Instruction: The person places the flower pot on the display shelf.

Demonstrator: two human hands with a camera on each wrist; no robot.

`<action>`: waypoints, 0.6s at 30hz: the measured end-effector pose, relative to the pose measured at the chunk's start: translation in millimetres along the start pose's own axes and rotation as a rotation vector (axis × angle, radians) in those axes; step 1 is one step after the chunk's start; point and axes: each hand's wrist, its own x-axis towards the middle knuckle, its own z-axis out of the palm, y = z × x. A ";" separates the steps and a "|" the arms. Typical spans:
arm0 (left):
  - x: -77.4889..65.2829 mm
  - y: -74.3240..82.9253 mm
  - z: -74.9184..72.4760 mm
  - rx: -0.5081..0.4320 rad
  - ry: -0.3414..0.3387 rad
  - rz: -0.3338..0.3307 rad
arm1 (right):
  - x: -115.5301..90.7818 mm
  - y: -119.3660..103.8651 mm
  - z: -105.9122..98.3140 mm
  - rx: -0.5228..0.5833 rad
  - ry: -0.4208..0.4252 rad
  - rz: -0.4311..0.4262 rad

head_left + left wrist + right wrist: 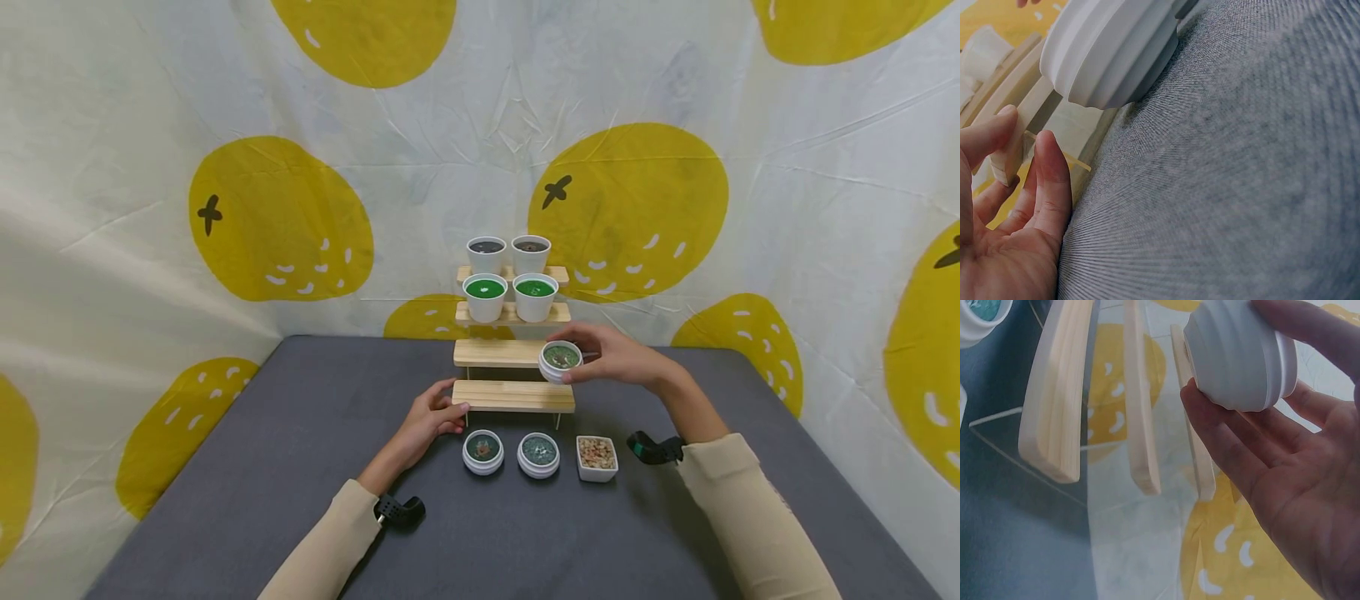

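My right hand [621, 358] grips a small white ribbed bowl [561, 360] with speckled green contents. It overlaps the right end of the stand's second-lowest tier in the head view. In the right wrist view, thumb and fingers go round the sides of this bowl [1235, 359]. A tiered wooden display stand [513, 396] stands on the table. With the thumb on top and fingers below, my left hand [426, 423] holds the left end of its lowest tier. Close in front of that tier sits another ribbed bowl [483, 452] with dark contents.
Two white cups with green tops [511, 288] stand on the second-highest tier. Two dark-filled cups [509, 247] occupy the top one. A bowl with blue-green contents [538, 456] and a square dish of tan bits [597, 458] rest on the grey tabletop [337, 400]. A patterned cloth [420, 200] hangs behind.
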 end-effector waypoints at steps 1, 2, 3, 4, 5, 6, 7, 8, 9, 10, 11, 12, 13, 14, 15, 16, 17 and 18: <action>0.2 -0.3 -0.2 -0.002 -0.001 0.002 | 1.5 -1.4 0.7 -0.002 0.000 -0.007; 0.5 -0.6 -0.2 -0.001 -0.003 0.006 | 2.9 -3.0 1.4 -0.003 -0.002 -0.012; 0.5 -0.8 -0.3 0.000 -0.005 0.010 | 4.2 -4.5 2.3 -0.004 -0.005 -0.017; 0.7 -1.1 -0.3 0.000 -0.006 0.012 | 5.6 -5.6 2.9 -0.003 -0.008 -0.022; 0.8 -1.3 -0.4 -0.002 -0.007 0.013 | 7.1 -6.6 3.6 0.002 -0.011 -0.026; 1.0 -1.6 -0.6 0.001 -0.010 0.015 | 8.6 -7.6 4.3 0.002 -0.012 -0.030; 0.8 -1.4 -0.7 0.000 -0.012 0.016 | 10.2 -8.3 4.8 0.003 -0.014 -0.032; 0.9 -1.4 -0.8 -0.001 -0.011 0.015 | 11.6 -8.6 5.2 0.000 -0.013 -0.031; 0.9 -1.3 -1.0 -0.005 -0.011 0.013 | 13.1 -8.9 5.4 0.000 -0.013 -0.029; 1.1 -1.4 -1.2 -0.010 -0.010 0.010 | 14.7 -8.9 5.6 -0.002 -0.009 -0.025; 1.2 -1.2 -1.4 -0.012 -0.010 0.009 | 16.5 -9.2 6.0 0.001 -0.003 -0.018; 1.2 -1.0 -1.7 -0.011 -0.013 0.012 | 18.3 -9.4 6.3 0.006 0.003 -0.012; 1.0 -0.7 -1.5 -0.015 -0.010 0.010 | 19.9 -9.6 6.5 0.010 0.007 -0.005; 1.1 -0.8 -1.4 -0.016 -0.009 0.009 | 21.5 -10.0 6.9 0.015 0.013 0.002; 1.1 -0.5 -1.1 -0.017 -0.009 0.009 | 23.3 -10.3 7.2 0.023 0.018 0.008; 1.2 -0.2 -0.8 -0.018 -0.009 0.009 | 25.1 -10.8 7.6 0.029 0.024 0.014; 1.3 0.1 -0.4 -0.016 -0.010 0.011 | 26.8 -11.5 8.1 0.035 0.029 0.018; 1.3 0.2 -0.1 -0.016 -0.010 0.011 | 28.7 -12.1 8.5 0.035 0.034 0.022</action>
